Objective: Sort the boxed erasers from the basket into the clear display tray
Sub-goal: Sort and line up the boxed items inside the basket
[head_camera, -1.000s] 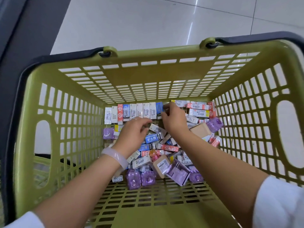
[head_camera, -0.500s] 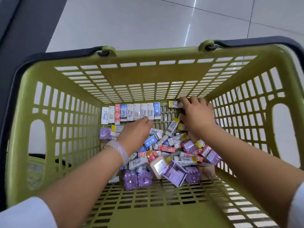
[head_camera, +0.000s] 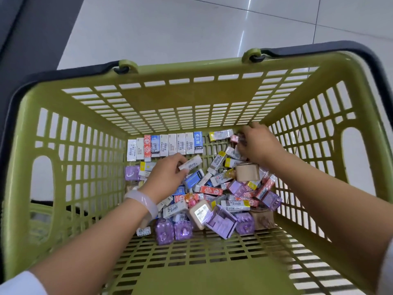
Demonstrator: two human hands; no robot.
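A green slatted basket (head_camera: 80, 167) holds a loose heap of boxed erasers (head_camera: 212, 190) in white, blue, red and purple. Several more stand in a neat row (head_camera: 165, 145) against the far wall. My left hand (head_camera: 168, 177) is over the heap's left side and pinches a white boxed eraser (head_camera: 190, 163) between thumb and fingers. My right hand (head_camera: 258, 145) reaches into the far right corner, its fingers curled among small boxes there; whether they hold one is hidden. No clear display tray is in view.
Purple boxes (head_camera: 173, 231) and a tan box (head_camera: 200, 213) lie at the heap's near edge. The basket's near floor (head_camera: 202, 258) is bare slats. Black handles (head_camera: 319, 50) lie along the rim. Pale floor tiles (head_camera: 191, 28) stretch beyond.
My left hand has picked a white boxed eraser out of the heap. My right hand moved from the middle of the far row to the far right corner. The heap's right side shifted.
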